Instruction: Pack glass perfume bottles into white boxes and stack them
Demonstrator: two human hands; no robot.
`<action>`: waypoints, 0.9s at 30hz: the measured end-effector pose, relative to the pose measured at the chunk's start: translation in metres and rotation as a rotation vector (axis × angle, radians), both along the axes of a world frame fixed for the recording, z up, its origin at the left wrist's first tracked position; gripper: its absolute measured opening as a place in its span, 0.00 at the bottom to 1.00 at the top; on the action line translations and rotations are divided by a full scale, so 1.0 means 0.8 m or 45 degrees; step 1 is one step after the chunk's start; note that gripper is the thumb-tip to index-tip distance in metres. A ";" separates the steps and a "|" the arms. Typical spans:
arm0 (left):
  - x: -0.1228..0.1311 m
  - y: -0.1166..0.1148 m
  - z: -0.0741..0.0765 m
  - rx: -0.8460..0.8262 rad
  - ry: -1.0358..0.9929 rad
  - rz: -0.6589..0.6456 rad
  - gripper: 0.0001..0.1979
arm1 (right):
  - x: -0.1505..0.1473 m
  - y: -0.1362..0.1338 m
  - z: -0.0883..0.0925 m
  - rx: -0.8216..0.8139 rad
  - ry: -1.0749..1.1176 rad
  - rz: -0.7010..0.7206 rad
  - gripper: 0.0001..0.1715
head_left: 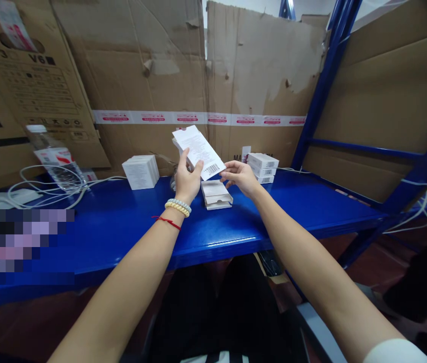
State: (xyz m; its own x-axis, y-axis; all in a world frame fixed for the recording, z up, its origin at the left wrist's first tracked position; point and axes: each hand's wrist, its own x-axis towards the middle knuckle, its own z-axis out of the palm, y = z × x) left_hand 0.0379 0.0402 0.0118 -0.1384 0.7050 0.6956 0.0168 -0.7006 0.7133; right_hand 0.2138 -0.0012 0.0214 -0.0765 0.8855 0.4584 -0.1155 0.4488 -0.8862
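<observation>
A flat white printed box [197, 148] with a barcode at its lower corner is held tilted above the shelf. My left hand [189, 176] is closed around its left side, thumb on the printed face. At the barcode end, the fingers of my right hand [240, 176] pinch the box's lower right corner. Beneath it, another white box [216, 194] lies on the blue shelf with its near end seemingly open. To the right stands a small stack of white boxes [263, 166] with barcodes. Left of my hands, several white boxes [141, 171] stand packed side by side.
A clear water bottle [56, 159] leans at the left, behind a loose coil of white cable [47, 189]. Large cardboard sheets [137, 75] close off the back of the blue shelf [130, 227]. A blue metal post [321, 80] rises at the right.
</observation>
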 end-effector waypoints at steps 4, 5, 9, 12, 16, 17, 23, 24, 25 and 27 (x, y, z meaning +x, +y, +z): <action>-0.001 -0.004 0.002 -0.075 0.050 0.064 0.26 | 0.000 -0.001 -0.001 0.111 0.045 0.018 0.21; -0.001 -0.004 0.002 -0.078 0.048 0.055 0.25 | 0.000 0.000 -0.001 0.140 0.053 0.009 0.20; 0.000 -0.008 0.005 -0.124 0.018 -0.055 0.24 | 0.000 0.002 -0.001 0.193 0.032 -0.061 0.15; 0.004 -0.015 0.010 -0.233 0.001 -0.125 0.25 | 0.001 0.004 -0.001 0.204 0.003 -0.118 0.17; 0.007 -0.028 0.017 -0.332 -0.017 -0.312 0.25 | 0.003 0.008 -0.002 0.208 0.006 -0.186 0.21; 0.007 -0.030 0.018 -0.332 -0.016 -0.372 0.25 | 0.004 0.008 -0.002 0.209 0.024 -0.192 0.21; -0.004 -0.027 0.013 -0.125 0.148 -0.660 0.25 | 0.006 0.007 -0.001 0.215 0.097 -0.084 0.29; -0.006 -0.026 0.013 -0.094 0.175 -0.691 0.26 | 0.006 0.007 0.000 0.220 0.102 -0.055 0.27; -0.007 -0.026 0.012 -0.070 0.191 -0.708 0.26 | 0.006 0.006 0.000 0.222 0.114 -0.029 0.25; -0.008 -0.026 0.012 -0.038 0.201 -0.693 0.27 | 0.007 0.005 0.001 0.213 0.142 0.010 0.21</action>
